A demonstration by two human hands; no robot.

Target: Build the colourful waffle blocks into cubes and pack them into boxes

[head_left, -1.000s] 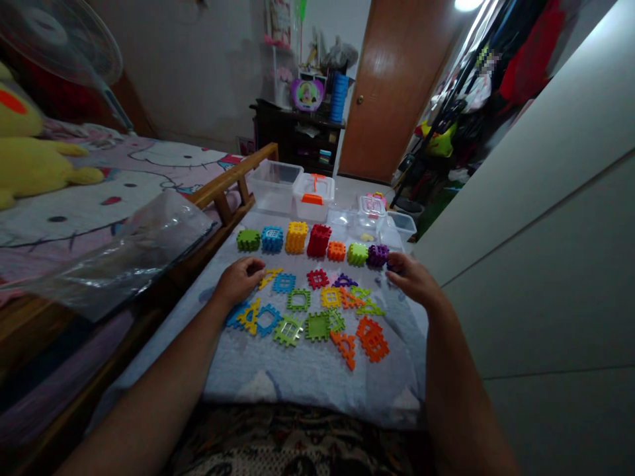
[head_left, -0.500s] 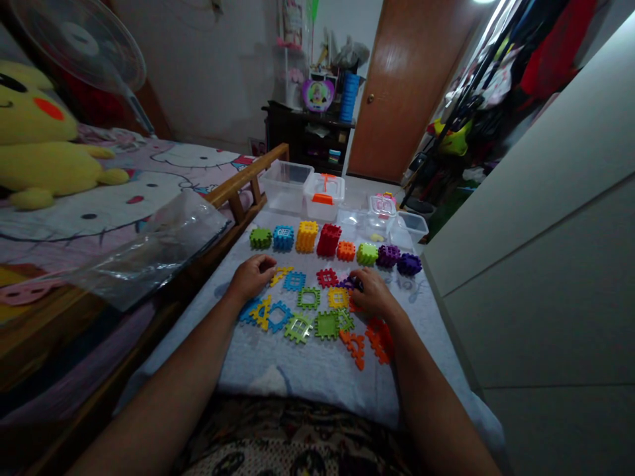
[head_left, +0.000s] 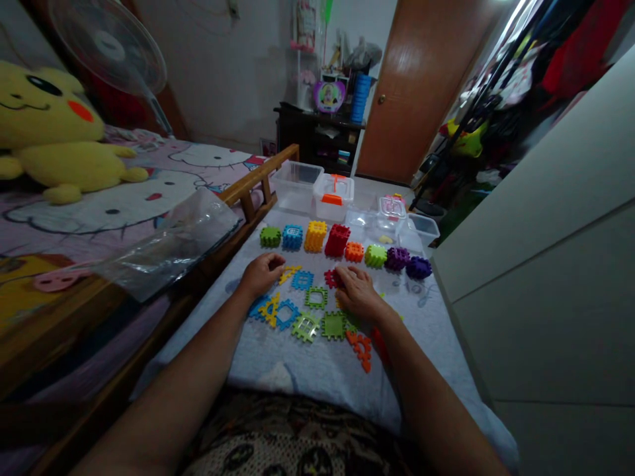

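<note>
Several flat, notched plastic tiles in mixed colours lie on a pale blue cloth (head_left: 307, 360) in front of me. My left hand (head_left: 261, 274) rests curled at their left edge, beside a yellow tile (head_left: 288, 272). My right hand (head_left: 358, 293) lies over the middle tiles, its fingertips on a red tile (head_left: 331, 277); whether it grips one is hidden. Behind the tiles stands a row of built cubes, from a green cube (head_left: 270, 237) on the left past a red cube (head_left: 337, 240) to a purple cube (head_left: 419, 267) on the right.
Clear plastic boxes (head_left: 333, 196) stand behind the cubes. A wooden bed rail (head_left: 248, 186) and a clear plastic bag (head_left: 169, 244) are to the left, with a yellow plush toy (head_left: 54, 125) on the bed. A white wall (head_left: 546, 231) runs along the right.
My right hand has moved left from the purple cube at the row's right end onto the middle tiles. A second purple cube now stands there. My left hand has stayed put.
</note>
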